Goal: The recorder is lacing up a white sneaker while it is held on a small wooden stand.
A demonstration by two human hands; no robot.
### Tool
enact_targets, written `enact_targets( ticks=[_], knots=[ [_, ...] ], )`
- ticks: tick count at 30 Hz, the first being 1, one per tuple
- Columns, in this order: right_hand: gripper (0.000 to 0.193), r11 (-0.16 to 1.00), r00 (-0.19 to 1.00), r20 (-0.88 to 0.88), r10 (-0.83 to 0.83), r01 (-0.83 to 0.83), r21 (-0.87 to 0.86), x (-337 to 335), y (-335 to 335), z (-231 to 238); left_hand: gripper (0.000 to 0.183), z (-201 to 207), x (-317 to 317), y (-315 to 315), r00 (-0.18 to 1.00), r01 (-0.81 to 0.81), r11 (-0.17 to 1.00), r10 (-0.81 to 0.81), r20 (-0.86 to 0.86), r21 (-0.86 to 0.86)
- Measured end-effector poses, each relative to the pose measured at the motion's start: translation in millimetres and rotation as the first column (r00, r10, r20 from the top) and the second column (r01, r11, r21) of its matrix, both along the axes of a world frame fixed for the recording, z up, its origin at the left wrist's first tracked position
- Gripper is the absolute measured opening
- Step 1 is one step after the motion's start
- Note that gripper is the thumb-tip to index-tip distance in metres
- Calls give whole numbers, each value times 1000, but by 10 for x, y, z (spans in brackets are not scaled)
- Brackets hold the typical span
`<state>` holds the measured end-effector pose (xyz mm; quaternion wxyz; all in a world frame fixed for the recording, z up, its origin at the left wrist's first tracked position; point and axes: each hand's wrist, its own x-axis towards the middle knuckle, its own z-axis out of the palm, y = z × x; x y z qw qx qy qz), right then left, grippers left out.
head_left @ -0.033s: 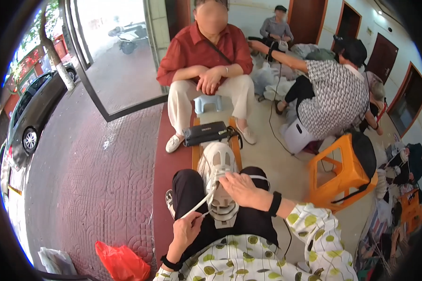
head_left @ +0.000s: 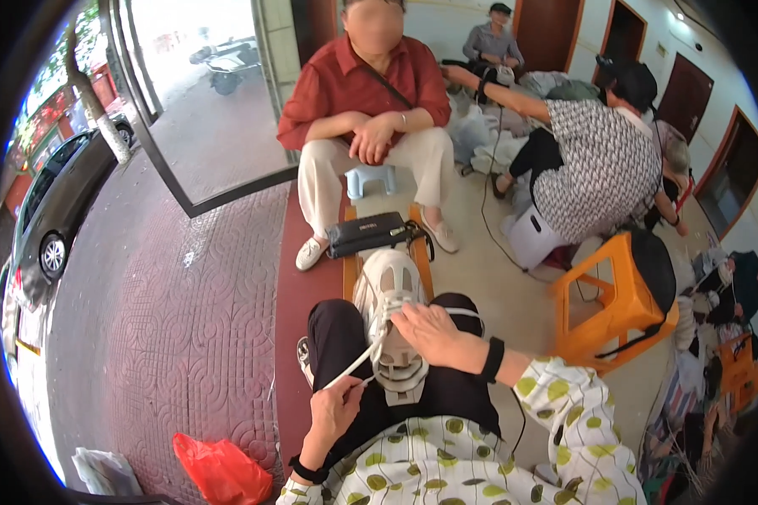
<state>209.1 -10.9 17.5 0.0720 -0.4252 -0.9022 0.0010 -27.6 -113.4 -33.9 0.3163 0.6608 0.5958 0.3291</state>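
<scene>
A beige and white sneaker is held upright between my knees, its rounded toe pointing away from me. A flat white shoelace runs taut from its lacing down to my left hand, which pinches the loose end to the left of the shoe. My right hand rests over the lacing, its fingers closed on the lace there; the fingertips are partly hidden. Another length of lace loops out to the right above that hand, over my dark trouser leg.
Ahead, a black pouch lies on an orange stool. A person in red sits facing me. At right stand an orange stool and a crouching person. A red plastic bag lies at lower left.
The view has shifted very slightly. Both hands keep the same hold, with the lace still stretched to the left.
</scene>
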Motion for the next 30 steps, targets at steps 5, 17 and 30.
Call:
enact_targets(
  ticks=[5,17,30],
  knots=[
    [30,997,997,-48,67,-69,-43,-24,201,-140,12,10,-27,-36,998,36,999,-36,44,-9],
    [24,992,992,-123,30,-44,-115,102,244,-179,15,19,-26,8,998,34,996,-30,55,-88],
    [19,883,859,-494,-132,-125,-453,162,336,-181,14,-21,-39,3,999,43,999,-43,-21,-16]
  ],
)
